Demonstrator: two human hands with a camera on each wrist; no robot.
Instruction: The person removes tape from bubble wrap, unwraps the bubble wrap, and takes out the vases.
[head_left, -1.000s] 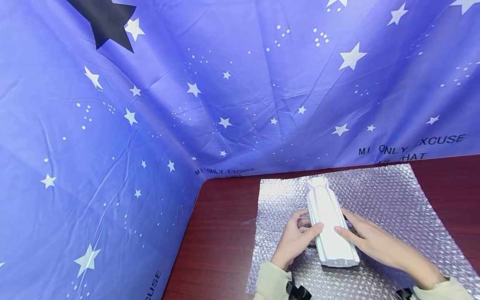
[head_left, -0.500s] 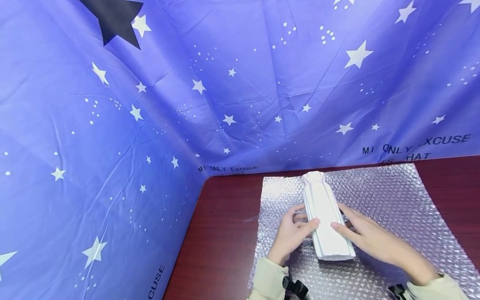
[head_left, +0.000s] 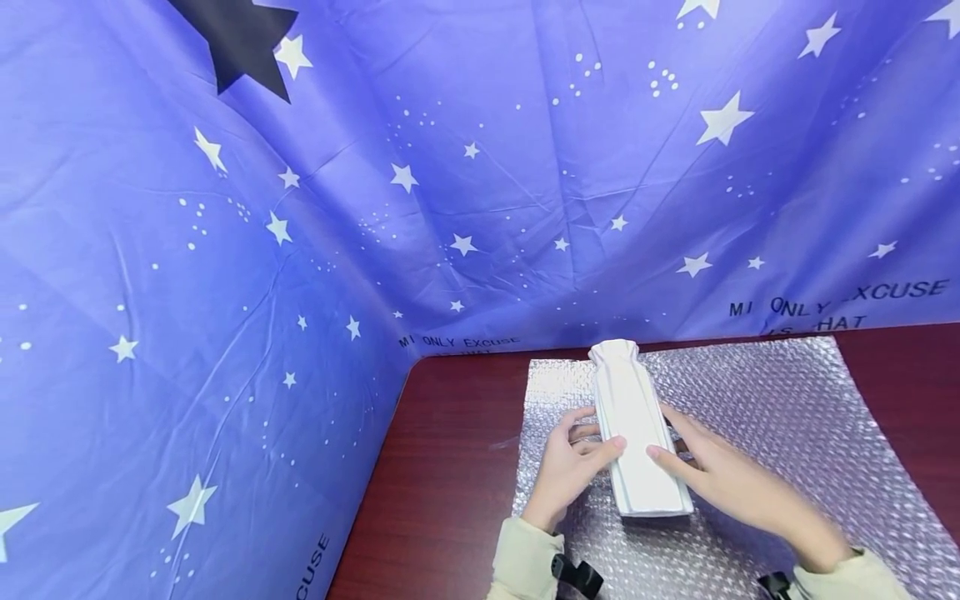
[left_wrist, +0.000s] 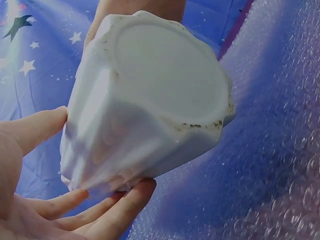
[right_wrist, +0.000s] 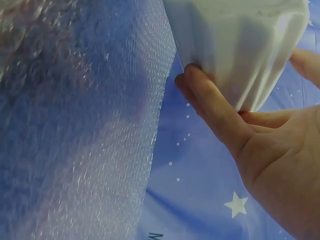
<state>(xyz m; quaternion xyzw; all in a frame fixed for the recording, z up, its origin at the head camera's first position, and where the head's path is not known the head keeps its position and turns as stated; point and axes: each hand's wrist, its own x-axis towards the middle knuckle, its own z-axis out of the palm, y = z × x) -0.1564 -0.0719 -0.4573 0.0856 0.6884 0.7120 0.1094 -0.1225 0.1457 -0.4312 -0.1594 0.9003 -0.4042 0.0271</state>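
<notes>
**White fluted vase (head_left: 636, 417) in a two-handed grip above bubble wrap (head_left: 765, 417)**

Head view: vase lengthwise between the palms, necked mouth pointing toward a starry blue cloth (head_left: 510, 183), foot end nearer the person. Left hand (head_left: 564, 473) round one long side, right hand (head_left: 716, 473) round the other, both grasping, thumbs (head_left: 609, 452) on the upper face. Underneath, bubble wrap spread over a dark red table (head_left: 442, 433). Pale sleeves (head_left: 528, 557) at both wrists, with black wrist gear (head_left: 576, 577) at the cuffs.

Left wrist view: round recessed base (left_wrist: 170, 70) facing the camera, edge scalloped and dark-specked. Thumb against one flank, fingers (left_wrist: 127, 207) against another; bubble wrap off to one side, apart from the vase.

Right wrist view: vase partly cut off at the top, fluted wall between thumb and fingers (right_wrist: 215, 100); starry cloth behind, bubble wrap to the left of the picture.
</notes>
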